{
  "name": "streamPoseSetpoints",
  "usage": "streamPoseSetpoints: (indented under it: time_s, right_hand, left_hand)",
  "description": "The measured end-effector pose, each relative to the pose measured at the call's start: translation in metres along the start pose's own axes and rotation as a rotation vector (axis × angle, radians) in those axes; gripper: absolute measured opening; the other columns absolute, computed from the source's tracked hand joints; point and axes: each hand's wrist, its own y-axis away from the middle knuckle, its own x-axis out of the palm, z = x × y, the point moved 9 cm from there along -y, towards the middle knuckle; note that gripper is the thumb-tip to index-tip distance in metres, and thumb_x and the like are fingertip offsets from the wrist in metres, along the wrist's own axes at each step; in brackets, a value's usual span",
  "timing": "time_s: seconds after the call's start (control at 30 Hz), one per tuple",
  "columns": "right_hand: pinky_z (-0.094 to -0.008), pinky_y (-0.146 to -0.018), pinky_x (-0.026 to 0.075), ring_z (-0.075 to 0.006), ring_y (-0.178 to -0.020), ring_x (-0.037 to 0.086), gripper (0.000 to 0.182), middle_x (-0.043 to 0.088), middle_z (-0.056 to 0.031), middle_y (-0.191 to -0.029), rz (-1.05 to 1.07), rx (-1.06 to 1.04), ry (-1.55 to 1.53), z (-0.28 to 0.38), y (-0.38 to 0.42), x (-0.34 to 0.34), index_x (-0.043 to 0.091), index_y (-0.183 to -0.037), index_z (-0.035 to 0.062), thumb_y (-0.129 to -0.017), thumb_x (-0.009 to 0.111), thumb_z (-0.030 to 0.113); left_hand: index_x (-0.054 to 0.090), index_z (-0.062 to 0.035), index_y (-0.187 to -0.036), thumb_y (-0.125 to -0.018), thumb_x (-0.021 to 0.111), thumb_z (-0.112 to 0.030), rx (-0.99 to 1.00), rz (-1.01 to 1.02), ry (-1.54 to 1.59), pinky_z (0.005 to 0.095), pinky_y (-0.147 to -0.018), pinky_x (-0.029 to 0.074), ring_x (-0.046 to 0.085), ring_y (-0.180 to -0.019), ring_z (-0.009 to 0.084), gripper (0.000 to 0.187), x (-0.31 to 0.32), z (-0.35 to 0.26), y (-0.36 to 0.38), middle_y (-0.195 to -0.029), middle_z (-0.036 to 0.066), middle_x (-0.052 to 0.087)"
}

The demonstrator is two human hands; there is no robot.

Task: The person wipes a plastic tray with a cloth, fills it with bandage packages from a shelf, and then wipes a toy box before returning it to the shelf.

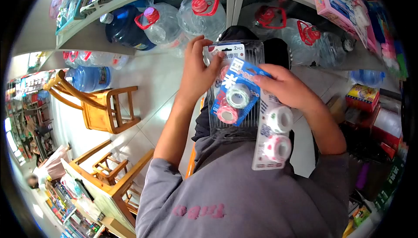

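Note:
My left hand [198, 66] grips the upper left edge of a clear plastic tray [252, 131] on my lap, its thumb against a white bandage-tape pack [226, 49] marked "2PCS" at the tray's top end. My right hand [285, 85] is closed on the top corner of a blue-carded pack [249, 90] holding one greenish and one pink tape roll. Below that same hand hangs another white-carded pack [269, 161] with a green-patterned and a pink-patterned roll. The blue card overlaps the white pack in the tray and hides its lower part.
Large clear water bottles with red handles [204, 13] and a blue bottle [126, 28] stand under the shelf ahead. A wooden chair [98, 109] and a wood-framed table [115, 190] are at left. Boxes [362, 98] are piled at right.

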Motion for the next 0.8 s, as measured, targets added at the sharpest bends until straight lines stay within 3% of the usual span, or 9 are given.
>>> streamPoseSetpoints:
  time_s: [0.03,0.07,0.1,0.17,0.3,0.47,0.6,0.7,0.8]
  right_hand:
    - [-0.0233,-0.073,0.05,-0.0034,-0.084,0.059,0.028,0.067,0.0011,-0.097,-0.021,-0.016,-0.079,0.002,-0.005,0.003,0.064,-0.122,-0.0003,-0.103,0.062,0.02]
    - [-0.0235,-0.072,0.05,-0.0037,-0.083,0.06,0.028,0.067,0.0011,-0.096,-0.041,-0.035,-0.156,0.005,-0.011,0.006,0.063,-0.122,0.0004,-0.103,0.062,0.021]
    - [-0.0247,-0.071,0.051,-0.0053,-0.082,0.062,0.028,0.067,-0.0002,-0.096,-0.095,-0.048,-0.094,0.005,-0.017,0.005,0.062,-0.121,0.0023,-0.103,0.061,0.023]
    - [-0.0255,-0.072,0.051,-0.0068,-0.083,0.063,0.028,0.068,-0.0019,-0.097,-0.146,0.014,-0.129,-0.007,-0.029,0.013,0.063,-0.122,0.0031,-0.102,0.061,0.024]
    - [-0.0279,-0.074,0.052,-0.0105,-0.083,0.065,0.029,0.071,-0.0055,-0.098,-0.196,0.024,-0.258,-0.023,-0.041,0.023,0.066,-0.12,0.002,-0.1,0.061,0.023]
    - [-0.0295,-0.077,0.054,-0.0119,-0.087,0.068,0.03,0.073,-0.0069,-0.101,-0.181,0.06,-0.381,-0.022,-0.042,0.027,0.068,-0.119,-0.0003,-0.1,0.06,0.022]
    - [-0.0299,-0.077,0.054,-0.0123,-0.086,0.069,0.03,0.073,-0.0068,-0.1,-0.197,0.118,-0.33,-0.022,-0.046,0.019,0.07,-0.117,-0.0006,-0.1,0.06,0.021]
    - [-0.0295,-0.077,0.055,-0.0123,-0.087,0.068,0.032,0.073,-0.0064,-0.102,-0.204,0.088,-0.342,-0.017,-0.057,0.014,0.068,-0.121,-0.001,-0.101,0.061,0.023]
    - [-0.0279,-0.077,0.056,-0.0115,-0.089,0.068,0.031,0.071,-0.0056,-0.104,-0.229,0.062,-0.296,-0.013,-0.067,0.011,0.064,-0.125,0.0001,-0.103,0.06,0.022]
  left_hand:
    - [0.057,-0.0052,-0.128,-0.091,0.074,-0.012,-0.016,0.01,0.028,0.0408,-0.099,0.049,0.052,-0.13,0.0298,0.041,0.004,0.001,0.006,-0.145,0.017,0.049]
    - [0.052,-0.0002,-0.136,-0.088,0.075,-0.015,-0.096,0.005,0.202,0.0435,-0.109,0.041,0.051,-0.131,0.0381,0.055,0.01,0.012,0.016,-0.139,0.023,0.051]
    - [0.043,-0.0005,-0.146,-0.094,0.068,-0.01,-0.238,0.038,0.348,0.0426,-0.108,0.043,0.05,-0.133,0.0324,0.059,0.014,0.014,0.027,-0.145,0.02,0.049]
    - [0.034,-0.0025,-0.154,-0.098,0.058,-0.001,-0.202,-0.023,0.514,0.0411,-0.106,0.047,0.047,-0.137,0.0274,0.061,0.018,0.008,0.043,-0.152,0.018,0.044]
    - [0.029,0.0002,-0.156,-0.1,0.047,0.005,-0.439,0.027,0.833,0.0366,-0.106,0.047,0.05,-0.136,0.0252,0.058,0.039,0.036,0.065,-0.152,0.019,0.045]
    - [0.033,0.0029,-0.155,-0.106,0.046,-0.011,-0.497,-0.052,1.003,0.0348,-0.111,0.042,0.053,-0.132,0.0234,0.052,0.042,0.033,0.071,-0.148,0.019,0.05]
    - [0.03,0.0011,-0.157,-0.104,0.049,-0.009,-0.527,-0.081,0.912,0.0354,-0.111,0.041,0.05,-0.135,0.0234,0.058,0.028,0.032,0.087,-0.153,0.021,0.043]
    - [0.03,-0.0041,-0.159,-0.092,0.063,-0.011,-0.292,-0.034,0.344,0.044,-0.11,0.04,0.042,-0.143,0.0318,0.075,-0.008,0.018,0.101,-0.158,0.023,0.037]
    - [0.03,-0.0026,-0.158,-0.079,0.074,-0.019,-0.128,0.062,0.235,0.0492,-0.112,0.037,0.037,-0.146,0.0399,0.091,-0.024,0.002,0.117,-0.162,0.025,0.027]
